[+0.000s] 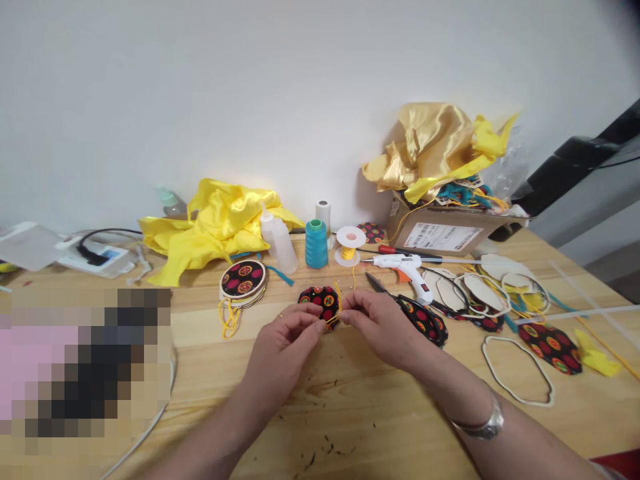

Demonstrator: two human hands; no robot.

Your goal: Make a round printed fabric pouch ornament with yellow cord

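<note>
A black fabric-covered piece with red and orange circles (316,296) lies on the wooden table between my hands. Yellow cord (337,293) runs along its right edge and across its lower part. My left hand (286,339) is closed at the lower left of the piece, thumb and fingertips pinching the yellow cord. From the right, my right hand (383,328) pinches the cord near the edge of the piece; its fingertips partly hide the grip. Behind them, a white spool of yellow cord (351,237) stands with a strand leading down toward my right hand.
A white glue gun (407,268) and black-handled scissors (387,288) lie to the right, by wooden frames (517,370) and patterned fabric. Behind are a teal thread cone (316,245), squeeze bottles (284,247), yellow satin (215,217) and a cardboard box (400,219). Stacked patterned discs (243,280) lie left.
</note>
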